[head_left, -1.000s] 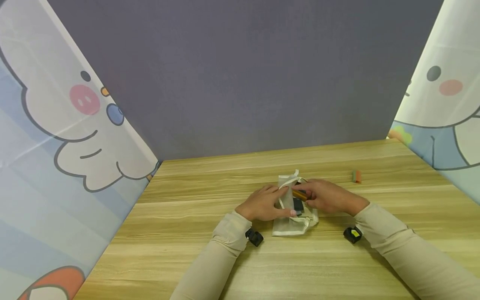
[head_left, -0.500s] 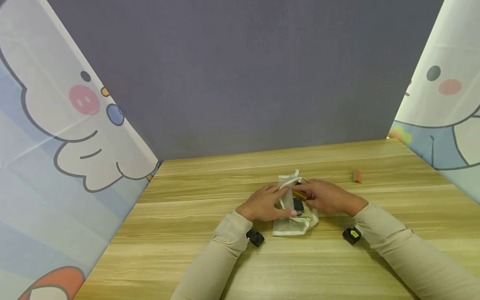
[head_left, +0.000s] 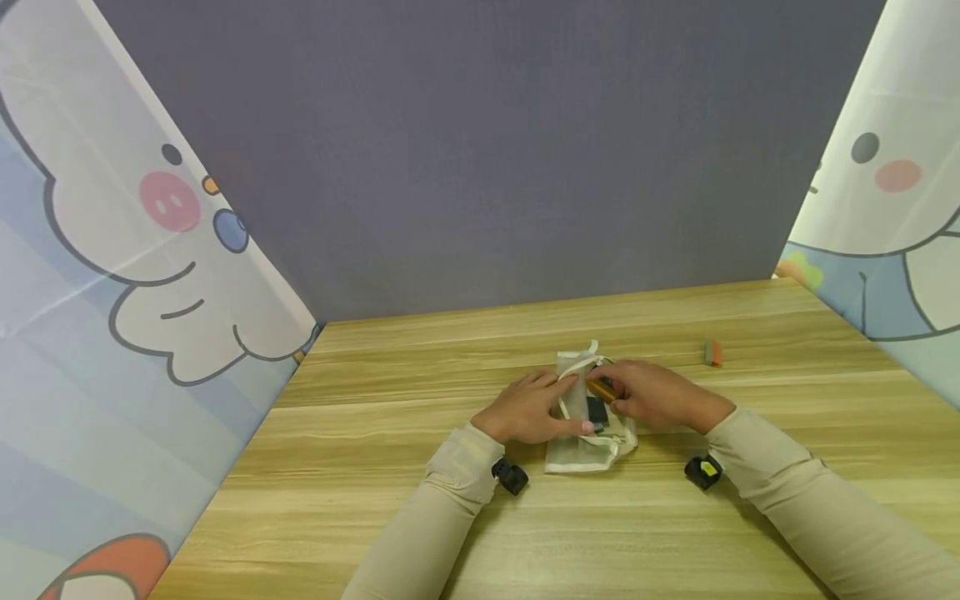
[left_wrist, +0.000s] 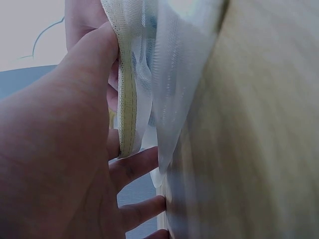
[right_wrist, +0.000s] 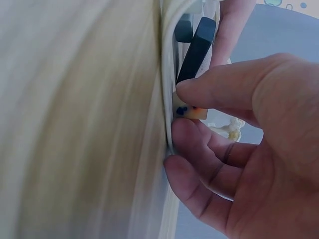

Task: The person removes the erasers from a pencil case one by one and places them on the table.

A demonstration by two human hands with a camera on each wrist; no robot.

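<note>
A white mesh zip pouch (head_left: 576, 454) lies on the wooden table with its mouth parted. My left hand (head_left: 528, 408) rests on its left side, fingers spread and fairly straight. In the left wrist view its thumb lies against the zip edge (left_wrist: 128, 107), and some fingertips touch the table. My right hand (head_left: 652, 393) reaches in at the pouch's right side and pinches a small orange-brown block (head_left: 604, 390) between thumb and fingers. The end of this block (right_wrist: 188, 110) shows blue and orange marks in the right wrist view. Dark blocks (head_left: 596, 411) sit in the pouch beside it.
A small green and orange block (head_left: 713, 353) lies on the table (head_left: 420, 350) to the right, beyond my right hand. A grey panel (head_left: 495, 167) rises behind the table. Cartoon-printed cloths (head_left: 90, 250) hang at both sides.
The orange-brown block has shifted slightly to the right with my right fingers, and its angle has changed a little. My left hand and the pouch stay nearly still.
</note>
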